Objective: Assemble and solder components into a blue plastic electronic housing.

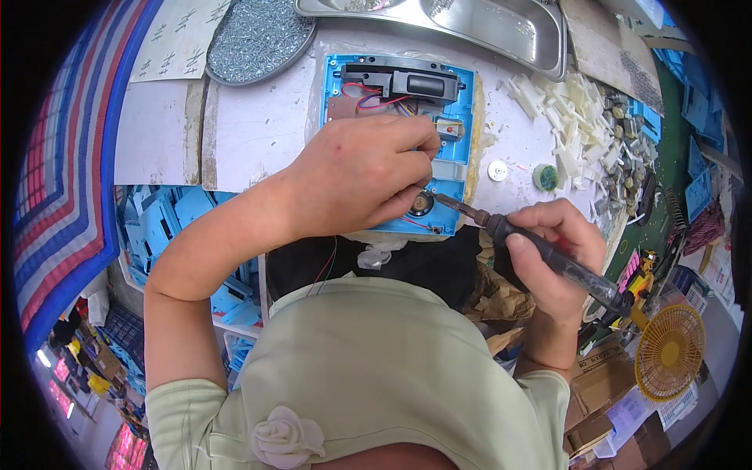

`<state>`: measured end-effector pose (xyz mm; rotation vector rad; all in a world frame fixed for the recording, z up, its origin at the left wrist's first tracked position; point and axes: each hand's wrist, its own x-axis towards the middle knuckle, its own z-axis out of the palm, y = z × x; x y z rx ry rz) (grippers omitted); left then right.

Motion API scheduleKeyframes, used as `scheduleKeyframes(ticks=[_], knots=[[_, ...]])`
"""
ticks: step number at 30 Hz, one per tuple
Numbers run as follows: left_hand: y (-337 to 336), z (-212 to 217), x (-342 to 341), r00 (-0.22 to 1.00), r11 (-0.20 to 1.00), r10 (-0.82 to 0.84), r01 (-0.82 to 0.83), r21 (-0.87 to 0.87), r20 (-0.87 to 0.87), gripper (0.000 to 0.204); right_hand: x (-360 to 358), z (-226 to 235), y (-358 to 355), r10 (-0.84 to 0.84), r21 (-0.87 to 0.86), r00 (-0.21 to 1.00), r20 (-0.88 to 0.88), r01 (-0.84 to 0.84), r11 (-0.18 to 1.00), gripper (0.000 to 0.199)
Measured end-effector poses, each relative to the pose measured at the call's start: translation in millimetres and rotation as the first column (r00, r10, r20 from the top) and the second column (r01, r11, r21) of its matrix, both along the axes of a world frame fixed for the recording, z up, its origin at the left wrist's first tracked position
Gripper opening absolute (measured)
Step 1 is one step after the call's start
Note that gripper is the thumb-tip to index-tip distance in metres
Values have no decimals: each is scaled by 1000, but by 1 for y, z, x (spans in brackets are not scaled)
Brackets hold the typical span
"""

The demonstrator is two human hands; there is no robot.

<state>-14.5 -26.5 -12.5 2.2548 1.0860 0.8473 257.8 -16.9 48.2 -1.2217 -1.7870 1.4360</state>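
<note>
A blue plastic housing (468, 94) lies open on the table in front of me, with black parts (423, 84), red and dark wires (362, 100) and a brown board inside. My left hand (364, 172) reaches over it, fingers pinched together above its lower half; what they hold is hidden. In my right hand (560, 254) is a soldering iron (548, 260), gripped by its dark handle. Its tip points left, close to the left fingertips and beside a small round speaker (421, 205). Whether the tip touches anything I cannot tell.
A round tray of small screws (258, 39) and a steel tray (501, 35) stand at the back. White plastic pieces (568, 117) and metal parts are heaped at right, near a green round container (545, 177). Blue housings (160, 227) fill the lower left; a yellow fan (670, 352) stands lower right.
</note>
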Motion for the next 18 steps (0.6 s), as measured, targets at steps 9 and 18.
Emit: scheduleKeyframes(ticks=[9, 18], knots=[[1, 0, -1, 1000, 1000, -16, 16, -4, 2, 18, 30, -4, -13, -168, -5, 981, -94, 168, 986, 21], [-4, 4, -13, 999, 999, -37, 36, -37, -18, 18, 64, -11, -22, -303, 109, 937, -174, 324, 940, 25]])
